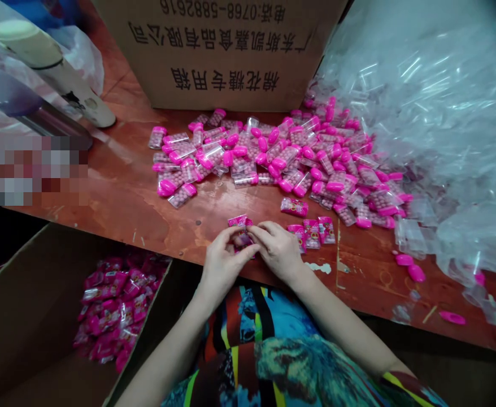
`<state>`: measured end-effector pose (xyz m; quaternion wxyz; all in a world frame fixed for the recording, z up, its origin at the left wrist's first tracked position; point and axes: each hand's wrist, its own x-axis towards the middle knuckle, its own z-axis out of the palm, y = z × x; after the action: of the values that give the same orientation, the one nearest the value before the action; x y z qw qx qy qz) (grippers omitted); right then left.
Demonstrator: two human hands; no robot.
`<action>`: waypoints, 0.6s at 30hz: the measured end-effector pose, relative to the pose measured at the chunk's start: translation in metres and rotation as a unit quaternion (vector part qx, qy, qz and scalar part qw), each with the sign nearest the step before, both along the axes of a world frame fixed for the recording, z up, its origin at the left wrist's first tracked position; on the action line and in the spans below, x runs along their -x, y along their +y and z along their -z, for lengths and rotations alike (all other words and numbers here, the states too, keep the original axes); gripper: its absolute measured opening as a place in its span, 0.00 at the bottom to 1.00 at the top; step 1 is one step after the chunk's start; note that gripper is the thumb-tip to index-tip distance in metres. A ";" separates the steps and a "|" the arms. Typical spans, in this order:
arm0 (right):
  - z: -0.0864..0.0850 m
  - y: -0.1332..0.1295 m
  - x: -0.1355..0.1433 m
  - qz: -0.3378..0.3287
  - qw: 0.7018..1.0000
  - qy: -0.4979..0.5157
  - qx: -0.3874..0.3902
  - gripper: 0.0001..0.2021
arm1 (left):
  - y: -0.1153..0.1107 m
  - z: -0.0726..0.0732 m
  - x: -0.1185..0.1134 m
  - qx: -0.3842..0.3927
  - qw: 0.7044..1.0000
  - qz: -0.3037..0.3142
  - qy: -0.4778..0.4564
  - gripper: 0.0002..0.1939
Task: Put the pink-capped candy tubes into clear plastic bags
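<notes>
My left hand [222, 261] and my right hand [277, 249] meet at the near edge of the red-brown table [121, 198]. Together they pinch a small pink packet [240, 230] with a clear tube in it. Just right of my right hand lie three finished pink packets [313, 233], with one more packet [294, 207] behind them. Farther back spreads a heap of several clear candy tubes with pink caps [282, 155].
A cardboard box [226, 51] with printed characters stands behind the heap. A pile of empty clear bags [434, 124] fills the right side. Below the table at left an open carton [31, 316] holds several pink packets [112, 305]. Loose pink caps [411, 267] lie at right.
</notes>
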<state>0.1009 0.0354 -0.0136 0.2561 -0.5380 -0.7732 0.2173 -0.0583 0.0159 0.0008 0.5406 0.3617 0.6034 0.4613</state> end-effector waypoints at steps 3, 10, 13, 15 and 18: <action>-0.001 -0.002 -0.003 0.028 0.991 0.127 0.044 0.11 | 0.010 -0.005 -0.007 0.041 0.993 0.003 -0.113 0.14; 0.010 -0.010 -0.015 0.090 0.942 0.301 0.119 0.14 | 0.003 -0.003 -0.027 0.080 0.983 0.012 -0.163 0.13; 0.013 -0.015 -0.020 0.059 0.947 0.294 0.115 0.15 | -0.003 0.000 -0.032 0.075 0.983 0.024 -0.168 0.15; 0.015 -0.015 -0.020 0.066 0.934 0.326 0.129 0.17 | -0.005 0.003 -0.033 0.071 0.982 0.003 -0.175 0.14; 0.016 -0.014 -0.015 0.086 0.913 0.365 0.163 0.19 | -0.007 0.002 -0.033 0.065 0.981 -0.019 -0.182 0.16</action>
<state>0.1159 0.0210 -0.0297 0.4471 -0.5195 -0.5305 0.4988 -0.0250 0.0092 -0.0011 0.6546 0.2241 0.5308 0.4894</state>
